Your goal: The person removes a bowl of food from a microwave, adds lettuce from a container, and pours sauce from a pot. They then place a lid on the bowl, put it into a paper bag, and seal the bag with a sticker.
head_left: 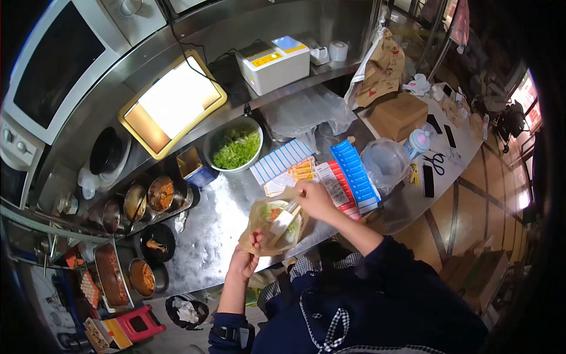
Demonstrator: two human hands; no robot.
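Observation:
A brown paper wrapper (254, 223) lies open near the counter's front edge, around a pale round food with lettuce and reddish filling (275, 213). My left hand (244, 259) pinches the wrapper's lower left side, fingers curled. Above the upper right side of the food, my right hand (313, 199) is closed on a flat, light-coloured scraper (284, 222), whose blade reaches over the filling. Just behind the wrapper are printed sheets (298, 171), and a metal bowl of shredded lettuce (237, 147) stands farther back.
Food pans (141, 277) and a black dish (157, 243) line the left. Blue label strips (356, 172), a plastic tub (384, 162), a cardboard box (400, 116), scissors (435, 162) and a phone (428, 180) are at right. A shelf holds a label printer (274, 65).

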